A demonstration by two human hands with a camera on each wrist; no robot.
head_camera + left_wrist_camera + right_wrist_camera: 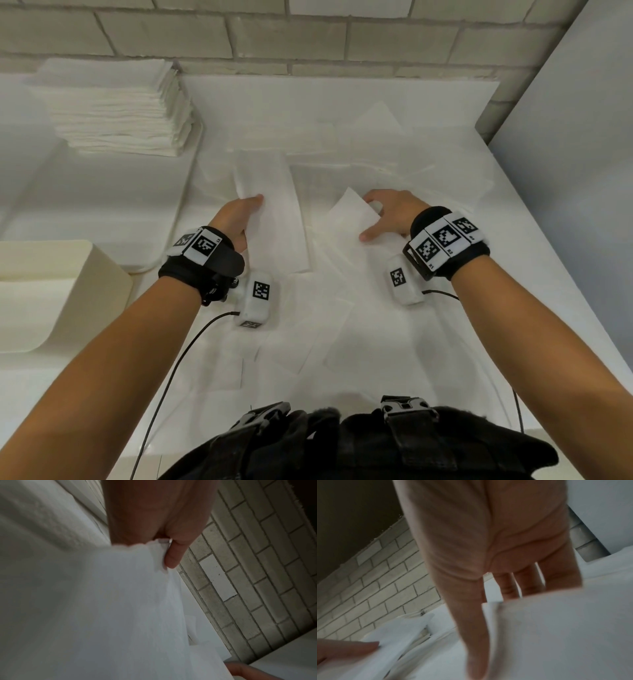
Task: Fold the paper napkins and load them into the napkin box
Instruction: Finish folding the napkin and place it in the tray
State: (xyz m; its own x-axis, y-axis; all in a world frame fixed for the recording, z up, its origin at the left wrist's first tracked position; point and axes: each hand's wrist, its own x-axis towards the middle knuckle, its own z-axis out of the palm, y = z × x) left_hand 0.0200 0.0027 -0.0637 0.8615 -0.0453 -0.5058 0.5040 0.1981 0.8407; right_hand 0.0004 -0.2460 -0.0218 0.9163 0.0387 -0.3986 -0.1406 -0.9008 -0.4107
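- A long white folded paper napkin (274, 212) lies on the white table (513, 240), its near left edge pinched by the left hand (236, 216), thumb over the paper
- Just to the right, another white paper napkin (349, 212) has its corner lifted, held by the right hand (390, 216) between thumb and fingers
- Left of the left hand sits the cream plastic napkin box (68, 294); beyond it, a stack of white napkins (116, 109)
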